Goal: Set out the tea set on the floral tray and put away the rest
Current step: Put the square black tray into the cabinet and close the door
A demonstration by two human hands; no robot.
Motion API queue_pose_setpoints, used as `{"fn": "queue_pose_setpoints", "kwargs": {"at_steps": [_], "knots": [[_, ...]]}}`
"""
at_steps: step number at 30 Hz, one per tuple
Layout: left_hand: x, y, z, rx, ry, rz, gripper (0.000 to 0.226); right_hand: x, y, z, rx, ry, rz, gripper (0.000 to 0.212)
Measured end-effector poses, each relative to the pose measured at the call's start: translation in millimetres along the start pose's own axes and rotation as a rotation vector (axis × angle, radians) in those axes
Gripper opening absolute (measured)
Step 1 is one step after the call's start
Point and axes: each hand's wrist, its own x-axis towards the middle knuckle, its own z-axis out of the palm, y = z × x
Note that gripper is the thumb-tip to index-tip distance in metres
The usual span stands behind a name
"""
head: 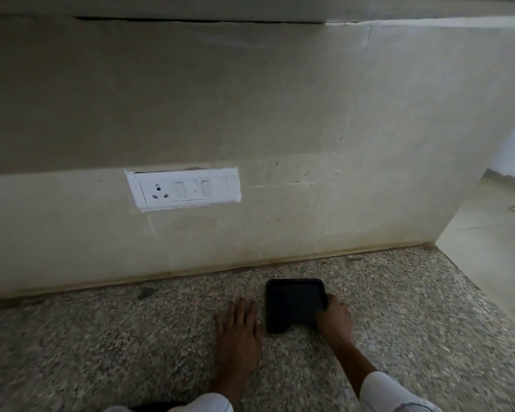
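Two bare hands rest low on a speckled stone counter (131, 337) in front of a pale wall with a white socket plate (183, 189); no tea set or floral tray is in view. Between the hands lies a flat black phone-like slab (293, 304), which looks stiff, light and smooth, probably slippery, so best gripped by its side edges. Left hand (240, 325) lies flat, fingers straight and spread, palm on the counter just beside the slab, holding nothing, while right hand (335, 321) curls its fingers over the slab's near right corner, gripping it.
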Motion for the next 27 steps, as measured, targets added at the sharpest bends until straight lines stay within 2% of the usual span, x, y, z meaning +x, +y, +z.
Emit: {"fn": "queue_pose_setpoints", "kwargs": {"at_steps": [4,9,14,18,22,24,27], "knots": [[3.2,0.9,-1.6,-0.043,-0.074,-0.014,0.053,-2.0,-1.3,0.9,0.253,0.013,-0.034,0.038],[-3.6,-6.1,-28.4,-0.081,-0.014,0.039,0.054,-26.5,-8.3,-1.0,0.369,0.017,-0.051,0.038],[-16.8,-23.8,-92.7,-0.146,0.105,0.010,0.052,-52.7,-50.4,-13.1,0.502,-0.002,-0.236,0.050],[-45.8,-70.5,-145.6,-0.057,0.159,-0.024,0.064,-86.6,-98.3,-14.1,0.523,-0.089,-0.345,0.052],[-76.2,-122.8,-194.0,-0.040,0.188,-0.071,0.048,-126.2,-147.5,-2.5,0.558,-0.168,-0.474,0.048],[-96.6,-158.9,-212.4,-0.025,0.218,-0.108,0.047,-153.1,-170.0,13.9,0.588,-0.202,-0.514,0.053],[-124.2,-205.9,-229.4,-0.043,0.236,-0.150,0.059,-187.1,-198.7,38.3,0.610,-0.204,-0.543,0.061]]}}
